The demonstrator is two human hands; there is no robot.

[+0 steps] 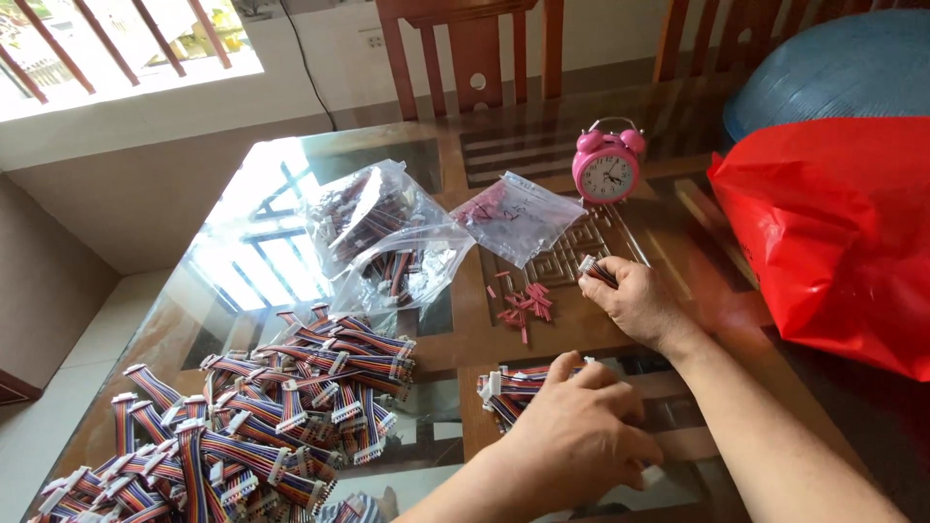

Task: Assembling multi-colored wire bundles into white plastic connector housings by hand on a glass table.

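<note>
Right hand (639,302) pinches one ribbon cable connector (596,270) just right of the loose pink tubing bits (526,304). Left hand (573,434) lies flat, pressing down a small cable bundle (509,389) at the near middle. One sloppy sweep probably scatters those pink bits across the glass table (455,339).

left hand (579,436) – palm down, fingers curled | right hand (635,298) – forearm extended, fingertips pinched shut

A home: wooden dining chairs (475,53), glass-topped table (291,194).
</note>
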